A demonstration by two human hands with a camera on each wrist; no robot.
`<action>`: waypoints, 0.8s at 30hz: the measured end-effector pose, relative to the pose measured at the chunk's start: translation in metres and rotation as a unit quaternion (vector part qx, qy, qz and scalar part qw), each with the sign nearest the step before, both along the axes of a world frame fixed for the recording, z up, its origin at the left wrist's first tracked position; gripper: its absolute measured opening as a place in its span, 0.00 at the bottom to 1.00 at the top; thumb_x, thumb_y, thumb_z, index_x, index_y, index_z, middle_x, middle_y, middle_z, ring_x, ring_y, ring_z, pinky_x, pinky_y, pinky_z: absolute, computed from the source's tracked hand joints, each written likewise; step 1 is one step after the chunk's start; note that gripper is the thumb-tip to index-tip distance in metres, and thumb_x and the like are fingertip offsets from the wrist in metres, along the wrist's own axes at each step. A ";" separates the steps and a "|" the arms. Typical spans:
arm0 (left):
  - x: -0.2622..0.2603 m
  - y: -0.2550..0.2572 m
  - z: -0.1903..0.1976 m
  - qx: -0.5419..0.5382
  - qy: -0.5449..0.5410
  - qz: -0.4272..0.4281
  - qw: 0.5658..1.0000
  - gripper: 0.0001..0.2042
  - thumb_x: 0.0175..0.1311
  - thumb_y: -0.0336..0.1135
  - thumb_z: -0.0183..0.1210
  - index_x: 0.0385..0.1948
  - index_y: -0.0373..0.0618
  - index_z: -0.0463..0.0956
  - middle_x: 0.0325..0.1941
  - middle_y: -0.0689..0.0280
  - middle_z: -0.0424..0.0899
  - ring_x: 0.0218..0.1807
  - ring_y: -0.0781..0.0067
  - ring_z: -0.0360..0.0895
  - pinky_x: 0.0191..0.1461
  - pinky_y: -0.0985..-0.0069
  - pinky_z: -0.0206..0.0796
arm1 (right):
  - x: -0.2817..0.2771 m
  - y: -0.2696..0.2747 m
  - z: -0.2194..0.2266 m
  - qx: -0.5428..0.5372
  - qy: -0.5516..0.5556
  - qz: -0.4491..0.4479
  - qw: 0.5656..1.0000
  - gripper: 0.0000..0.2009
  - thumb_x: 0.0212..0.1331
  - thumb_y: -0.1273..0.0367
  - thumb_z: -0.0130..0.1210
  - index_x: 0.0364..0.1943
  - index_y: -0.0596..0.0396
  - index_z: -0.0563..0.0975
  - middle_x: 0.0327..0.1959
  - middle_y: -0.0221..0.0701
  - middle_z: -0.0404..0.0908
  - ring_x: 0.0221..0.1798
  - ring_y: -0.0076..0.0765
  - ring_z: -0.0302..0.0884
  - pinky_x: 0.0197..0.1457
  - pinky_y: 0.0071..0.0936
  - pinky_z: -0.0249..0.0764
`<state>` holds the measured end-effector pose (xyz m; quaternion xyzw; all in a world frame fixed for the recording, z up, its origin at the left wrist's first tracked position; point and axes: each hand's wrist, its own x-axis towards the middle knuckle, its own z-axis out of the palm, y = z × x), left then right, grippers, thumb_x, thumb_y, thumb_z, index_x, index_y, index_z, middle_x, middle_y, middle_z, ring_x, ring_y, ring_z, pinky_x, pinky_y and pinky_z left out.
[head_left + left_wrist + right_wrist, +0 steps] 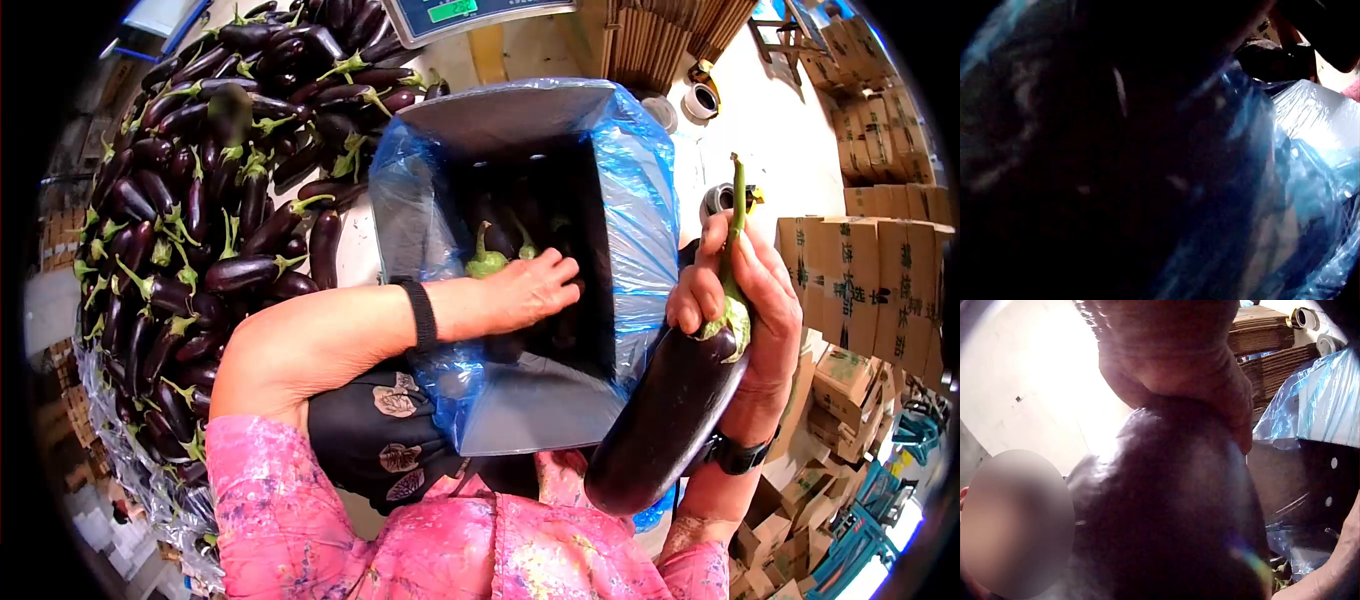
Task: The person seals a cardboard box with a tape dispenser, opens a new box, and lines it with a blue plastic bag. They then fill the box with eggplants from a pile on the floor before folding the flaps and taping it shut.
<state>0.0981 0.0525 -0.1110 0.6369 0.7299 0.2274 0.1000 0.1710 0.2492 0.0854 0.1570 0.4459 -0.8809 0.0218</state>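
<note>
In the head view my right hand (765, 300) grips a large dark purple eggplant (665, 415) by its green cap and long stem. The stem points up and the body hangs down over the box's right front corner. The right wrist view shows the eggplant's glossy body (1179, 494) below the hand (1166, 356). My left hand (530, 292) reaches into a box (525, 415) lined with blue plastic, its fingers bent downward. By its wrist is the green cap of an eggplant (487, 263). I cannot tell whether the left fingers hold anything; the left wrist view is mostly dark.
A big heap of eggplants (250, 180) lies left of the box. A scale (470, 15) with a lit green display stands behind it. Tape rolls (701, 100) lie on the floor at the right. Cardboard boxes (860, 280) are stacked at the far right.
</note>
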 end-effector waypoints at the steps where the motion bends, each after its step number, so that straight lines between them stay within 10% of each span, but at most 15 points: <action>1: 0.002 0.004 -0.001 -0.031 0.027 -0.017 0.999 0.09 0.54 0.29 0.57 0.38 0.43 0.77 0.44 0.57 0.71 0.47 0.55 0.70 0.44 0.66 0.77 | -0.002 -0.002 0.000 0.007 -0.011 0.002 1.000 0.12 0.71 0.65 0.46 0.45 0.61 0.73 0.21 0.34 0.74 0.25 0.35 0.78 0.31 0.24 0.74; 7: -0.050 0.023 0.009 -0.075 -0.221 -0.027 0.972 0.15 0.50 0.39 0.68 0.37 0.40 0.83 0.35 0.50 0.85 0.39 0.47 0.84 0.43 0.58 0.76 | -0.014 -0.006 -0.007 0.106 -0.050 0.064 0.991 0.11 0.72 0.64 0.47 0.46 0.59 0.73 0.25 0.33 0.78 0.29 0.31 0.79 0.35 0.23 0.74; 11: -0.098 -0.019 0.089 -0.098 -0.483 0.048 0.869 0.23 0.63 0.40 0.64 0.57 0.39 0.76 0.49 0.57 0.86 0.52 0.71 0.81 0.57 0.71 0.73 | -0.020 -0.009 -0.015 0.181 -0.047 0.067 0.980 0.10 0.73 0.65 0.46 0.45 0.58 0.73 0.27 0.32 0.78 0.32 0.30 0.79 0.38 0.23 0.74; 14: -0.097 -0.057 0.146 -0.118 -0.561 0.063 0.817 0.37 0.55 0.37 0.70 0.68 0.42 0.64 0.61 0.53 0.77 0.62 0.66 0.75 0.63 0.69 0.70 | -0.019 -0.022 -0.008 0.195 0.019 0.005 0.981 0.09 0.75 0.67 0.44 0.44 0.58 0.72 0.30 0.32 0.77 0.36 0.30 0.79 0.44 0.25 0.75; 18: -0.063 -0.055 0.153 0.012 -0.396 -0.018 0.918 0.50 0.44 0.34 0.76 0.72 0.44 0.54 0.69 0.53 0.68 0.69 0.61 0.66 0.69 0.64 0.64 | -0.022 -0.063 0.018 0.275 0.181 -0.023 0.944 0.09 0.74 0.67 0.46 0.42 0.60 0.72 0.33 0.33 0.77 0.43 0.32 0.77 0.52 0.32 0.74; 20: -0.056 -0.051 0.133 0.138 -0.304 -0.008 0.943 0.38 0.44 0.34 0.74 0.62 0.43 0.67 0.59 0.54 0.75 0.62 0.53 0.72 0.64 0.60 0.65 | -0.017 -0.072 0.020 0.278 0.247 0.085 0.924 0.10 0.65 0.70 0.53 0.46 0.60 0.74 0.43 0.36 0.77 0.51 0.36 0.74 0.59 0.35 0.69; 23: -0.055 -0.056 0.119 0.141 -0.122 0.048 0.981 0.31 0.39 0.32 0.71 0.52 0.45 0.72 0.50 0.57 0.76 0.54 0.52 0.74 0.56 0.59 0.65 | -0.006 -0.052 0.022 0.370 0.235 0.251 0.863 0.26 0.47 0.75 0.65 0.55 0.60 0.75 0.62 0.42 0.73 0.69 0.43 0.66 0.73 0.42 0.57; 24: -0.052 -0.058 0.119 0.153 -0.076 0.063 0.983 0.33 0.34 0.34 0.72 0.51 0.46 0.72 0.50 0.59 0.75 0.55 0.53 0.74 0.58 0.57 0.64 | 0.005 -0.051 0.026 0.283 0.111 0.252 0.919 0.30 0.44 0.75 0.66 0.58 0.59 0.74 0.68 0.44 0.67 0.74 0.43 0.60 0.76 0.42 0.52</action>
